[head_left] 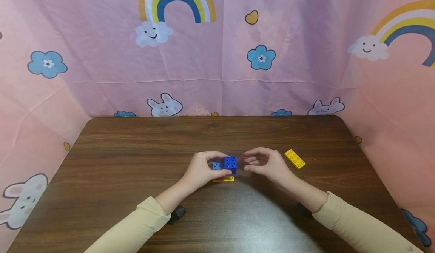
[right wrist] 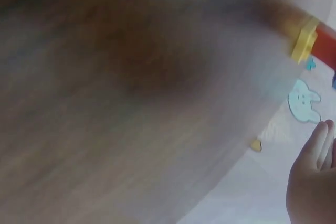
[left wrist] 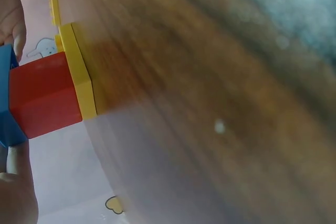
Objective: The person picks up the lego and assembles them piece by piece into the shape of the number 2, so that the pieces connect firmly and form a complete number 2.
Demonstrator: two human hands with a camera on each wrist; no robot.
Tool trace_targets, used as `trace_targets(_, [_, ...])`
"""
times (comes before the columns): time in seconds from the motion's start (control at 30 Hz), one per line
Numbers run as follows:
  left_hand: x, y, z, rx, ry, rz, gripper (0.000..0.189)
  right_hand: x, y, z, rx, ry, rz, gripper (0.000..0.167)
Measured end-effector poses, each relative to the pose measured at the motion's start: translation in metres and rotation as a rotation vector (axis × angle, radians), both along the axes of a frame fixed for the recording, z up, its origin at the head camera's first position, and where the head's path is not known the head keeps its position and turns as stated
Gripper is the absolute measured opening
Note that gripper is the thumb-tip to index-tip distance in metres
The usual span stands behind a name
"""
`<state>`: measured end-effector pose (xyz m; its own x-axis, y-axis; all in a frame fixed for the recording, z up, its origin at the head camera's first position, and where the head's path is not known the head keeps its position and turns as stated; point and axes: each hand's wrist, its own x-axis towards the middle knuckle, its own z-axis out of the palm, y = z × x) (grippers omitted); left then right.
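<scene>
A small stack of toy building bricks stands on the table. Its base is a yellow plate (head_left: 229, 178), with a red brick (left wrist: 44, 95) on top. Above the red sit a lighter blue brick (head_left: 216, 165) and, at the right, a dark blue brick (head_left: 230, 162) with studs facing up. My left hand (head_left: 199, 168) holds the dark blue brick, thumb at the near side and fingers behind, partly hidden. Just right of the stack, my right hand (head_left: 266, 164) is held apart from it, fingers loosely bent and nothing between them.
A loose yellow plate (head_left: 295, 159) lies to the right, beyond the right hand. The brown wooden table (head_left: 136, 151) is bordered by pink printed cloth (head_left: 204, 64) at the back and sides. Dark objects (head_left: 177, 214) show under the left wrist and near the right wrist.
</scene>
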<state>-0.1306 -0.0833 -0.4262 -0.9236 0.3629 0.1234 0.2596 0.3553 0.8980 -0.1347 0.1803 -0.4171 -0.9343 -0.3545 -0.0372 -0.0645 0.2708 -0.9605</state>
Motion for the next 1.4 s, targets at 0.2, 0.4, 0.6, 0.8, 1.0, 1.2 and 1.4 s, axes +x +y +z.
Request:
trace_targets(0.2, [0.000,0.000,0.000,0.027,-0.048,-0.014,0.037,-0.004,0.015,0.006,-0.009,0.019,-0.035,0.038])
trace_targets(0.4, [0.000,0.001,0.001,0.053,-0.052,-0.032,0.038,-0.008,0.030,0.013,-0.016,0.054,-0.069,0.037])
trace_targets(0.6, [0.000,0.001,0.003,0.085,-0.058,-0.053,0.039,-0.011,0.045,0.025,-0.042,0.097,-0.098,0.038])
trace_targets(0.8, [0.000,0.001,0.004,0.096,-0.026,-0.051,0.036,-0.013,0.057,0.031,-0.042,0.141,-0.140,0.041])
trace_targets(1.0, [0.000,0.003,0.003,0.095,-0.020,-0.034,0.034,-0.013,0.072,0.028,-0.007,0.163,-0.173,0.040])
trace_targets(1.2, [0.001,0.003,0.002,0.087,-0.012,-0.020,0.033,-0.012,0.086,0.026,0.017,0.136,-0.210,0.039])
trace_targets(1.4, [-0.001,0.002,0.001,0.098,-0.010,-0.029,0.033,-0.013,0.101,0.023,0.087,0.124,-0.261,0.040])
